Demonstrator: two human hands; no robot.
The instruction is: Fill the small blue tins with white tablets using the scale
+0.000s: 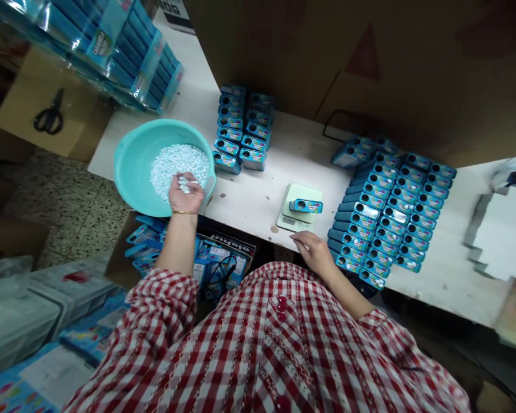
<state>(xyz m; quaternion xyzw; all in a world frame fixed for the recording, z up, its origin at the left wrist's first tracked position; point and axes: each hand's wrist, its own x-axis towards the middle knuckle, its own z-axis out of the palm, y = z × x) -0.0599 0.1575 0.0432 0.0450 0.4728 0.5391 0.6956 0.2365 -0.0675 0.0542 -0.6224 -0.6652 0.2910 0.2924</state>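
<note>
Inside the turquoise basin, my left hand is cupped palm up around some small white pellets. More white pellets lie in the basin beyond the fingers. My right hand rests at the table's front edge, its fingers drawn together near the scale; whether anything is between them is too small to tell. On the pale green scale stands one blue box with a dark round hole in its top. Neither hand touches that box.
Rows of blue boxes stand right of the scale, and two shorter rows stand behind left. A large cardboard box borders the back. Wrapped packs and scissors are at the left. An open carton sits below the table edge.
</note>
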